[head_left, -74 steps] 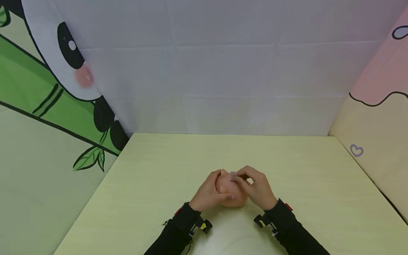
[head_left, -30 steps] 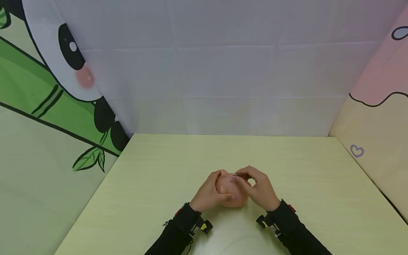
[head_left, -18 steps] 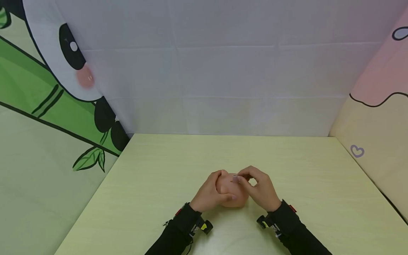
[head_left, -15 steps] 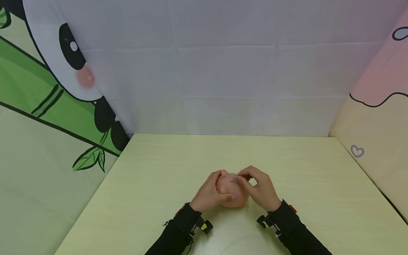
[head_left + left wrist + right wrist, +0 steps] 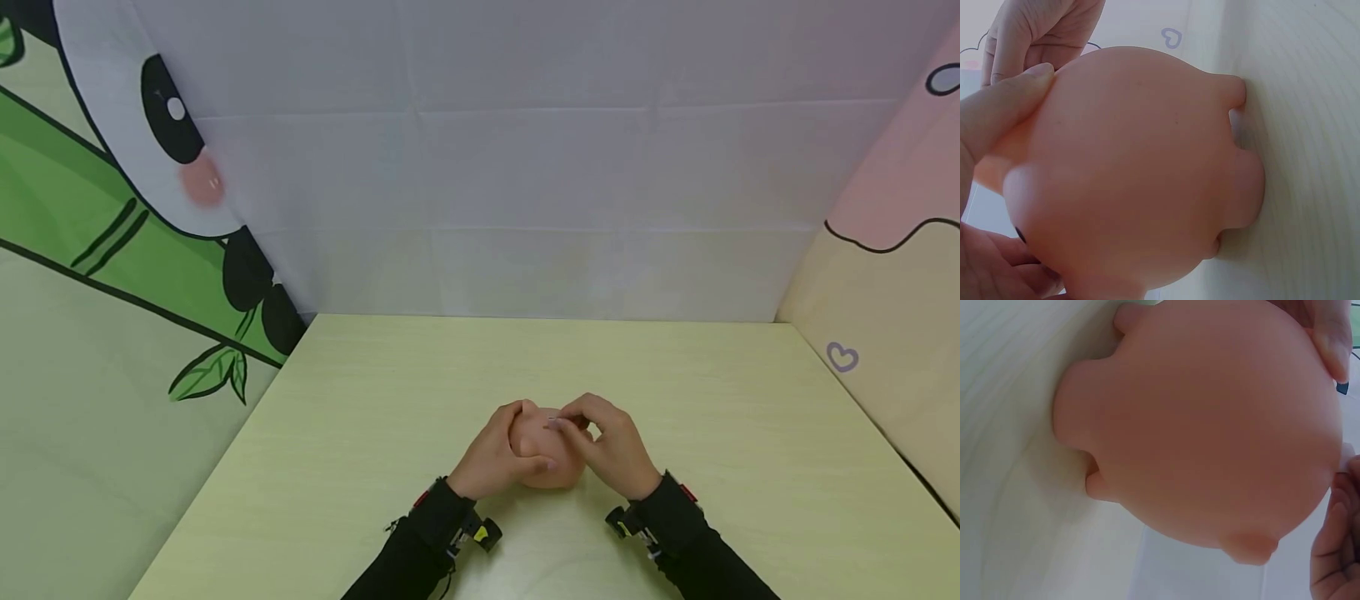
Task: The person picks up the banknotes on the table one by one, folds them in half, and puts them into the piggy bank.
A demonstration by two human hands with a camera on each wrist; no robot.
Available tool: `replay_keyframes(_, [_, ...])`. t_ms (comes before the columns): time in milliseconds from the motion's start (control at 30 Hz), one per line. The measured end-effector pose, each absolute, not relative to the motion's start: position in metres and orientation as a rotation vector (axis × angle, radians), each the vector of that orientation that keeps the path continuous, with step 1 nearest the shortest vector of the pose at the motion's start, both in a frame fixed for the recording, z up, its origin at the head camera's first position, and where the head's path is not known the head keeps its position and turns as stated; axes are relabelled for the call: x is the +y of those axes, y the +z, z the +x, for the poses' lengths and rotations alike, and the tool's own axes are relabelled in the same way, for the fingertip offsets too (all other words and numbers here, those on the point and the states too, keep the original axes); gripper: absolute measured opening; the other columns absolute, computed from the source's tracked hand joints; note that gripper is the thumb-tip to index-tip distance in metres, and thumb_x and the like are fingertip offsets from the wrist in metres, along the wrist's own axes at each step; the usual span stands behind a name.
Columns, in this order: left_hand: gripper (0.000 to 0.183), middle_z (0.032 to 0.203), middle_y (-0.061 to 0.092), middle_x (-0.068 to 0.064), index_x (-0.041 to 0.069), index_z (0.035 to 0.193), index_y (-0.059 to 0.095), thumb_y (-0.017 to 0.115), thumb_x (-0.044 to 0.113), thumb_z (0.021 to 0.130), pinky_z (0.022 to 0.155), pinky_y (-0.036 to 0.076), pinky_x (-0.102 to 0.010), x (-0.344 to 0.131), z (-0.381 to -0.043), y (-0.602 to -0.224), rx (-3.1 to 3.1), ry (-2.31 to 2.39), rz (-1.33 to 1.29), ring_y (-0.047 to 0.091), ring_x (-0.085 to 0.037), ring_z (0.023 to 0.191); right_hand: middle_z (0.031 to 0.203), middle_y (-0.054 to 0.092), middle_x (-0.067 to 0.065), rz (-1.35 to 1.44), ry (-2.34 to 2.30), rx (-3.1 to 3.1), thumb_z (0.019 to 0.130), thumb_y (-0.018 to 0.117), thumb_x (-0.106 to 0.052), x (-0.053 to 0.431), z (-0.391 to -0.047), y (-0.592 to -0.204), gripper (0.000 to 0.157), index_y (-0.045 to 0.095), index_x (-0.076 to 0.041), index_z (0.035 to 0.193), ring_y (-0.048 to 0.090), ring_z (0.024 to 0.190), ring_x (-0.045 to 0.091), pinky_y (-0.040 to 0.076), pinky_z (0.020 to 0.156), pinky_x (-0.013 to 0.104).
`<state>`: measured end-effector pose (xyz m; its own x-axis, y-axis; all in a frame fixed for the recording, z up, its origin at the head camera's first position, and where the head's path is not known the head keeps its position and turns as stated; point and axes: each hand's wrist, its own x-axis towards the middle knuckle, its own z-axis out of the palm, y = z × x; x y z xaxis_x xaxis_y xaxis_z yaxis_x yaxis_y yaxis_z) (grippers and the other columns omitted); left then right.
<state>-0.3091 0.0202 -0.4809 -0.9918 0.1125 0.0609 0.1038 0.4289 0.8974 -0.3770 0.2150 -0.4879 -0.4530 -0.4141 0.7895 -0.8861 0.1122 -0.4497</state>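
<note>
A pink piggy bank (image 5: 543, 450) stands on its stubby feet on the pale table. In the head view my left hand (image 5: 489, 458) grips its left side, the thumb lying across the near flank. My right hand (image 5: 613, 450) is at the top, thumb and index finger pinching a folded banknote right at the slot. Only a pale edge of the banknote (image 5: 1347, 453) shows beside the fingers in the right wrist view. One eye and an ear of the piggy bank (image 5: 1129, 156) appear in the left wrist view, where its body hides part of both hands.
The light wooden table (image 5: 390, 375) stretches around the piggy bank. A grey cloth backdrop (image 5: 487, 167) rises at its far edge, with a cartoon-printed panel (image 5: 150, 292) at the left and a pink and cream one (image 5: 885, 292) at the right.
The greyish banknote that stood up above the piggy bank between my right fingers has sunk down to a small edge at the slot. My left hand keeps its grip in place.
</note>
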Motion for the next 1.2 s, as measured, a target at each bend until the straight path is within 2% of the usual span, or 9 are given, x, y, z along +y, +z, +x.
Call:
replay_keyframes(100, [0.082,0.142,0.043,-0.01,0.009,0.145,0.035,0.079,0.037,0.082,0.097,0.046,-0.039,0.02,-0.309,-0.481,2.646,1.663,0.198,0.054,-0.021,0.115,0.083,0.064,-0.004,1.258,1.284,-1.941,0.08,0.077,0.003,0.215,-0.377,-0.487,0.02,0.068,-0.013,0.089,0.05,0.071,0.003,0.046,0.06,0.025])
replay_keyframes(433, [0.076,0.137,0.044,-0.009,0.011,0.142,0.038,0.079,0.036,0.082,0.095,0.047,-0.037,0.02,-0.31,-0.483,2.629,1.691,0.213,0.055,-0.019,0.112,0.082,0.062,-0.004,1.258,1.24,-1.979,0.085,0.075,-0.004,0.216,-0.376,-0.489,0.011,0.067,-0.012,0.088,0.05,0.07,0.004,0.046,0.06,0.024])
replay_keyframes(833, [0.092,0.148,0.037,-0.014,0.005,0.15,0.03,0.08,0.038,0.08,0.095,0.047,-0.04,0.02,-0.306,-0.481,2.633,1.672,0.166,0.053,-0.023,0.117,0.08,0.054,-0.006,1.226,1.201,-1.984,0.076,0.076,0.007,0.216,-0.373,-0.495,0.023,0.069,-0.013,0.083,0.045,0.07,0.007,0.043,0.059,0.026])
replay_keyframes(1100, [0.078,0.143,0.041,-0.011,0.009,0.142,0.038,0.08,0.035,0.081,0.094,0.047,-0.037,0.019,-0.301,-0.479,2.616,1.693,0.219,0.053,-0.02,0.114,0.082,0.057,-0.006,1.21,1.224,-1.995,0.079,0.076,0.005,0.216,-0.365,-0.491,0.021,0.068,-0.013,0.087,0.046,0.071,0.006,0.044,0.059,0.029])
replay_keyframes(1200, [0.078,0.144,0.041,-0.011,0.01,0.142,0.039,0.08,0.036,0.081,0.096,0.046,-0.038,0.018,-0.299,-0.479,2.612,1.694,0.223,0.053,-0.02,0.115,0.082,0.058,-0.006,1.209,1.229,-1.989,0.082,0.075,0.001,0.216,-0.363,-0.491,0.017,0.067,-0.013,0.088,0.047,0.072,0.006,0.044,0.06,0.029])
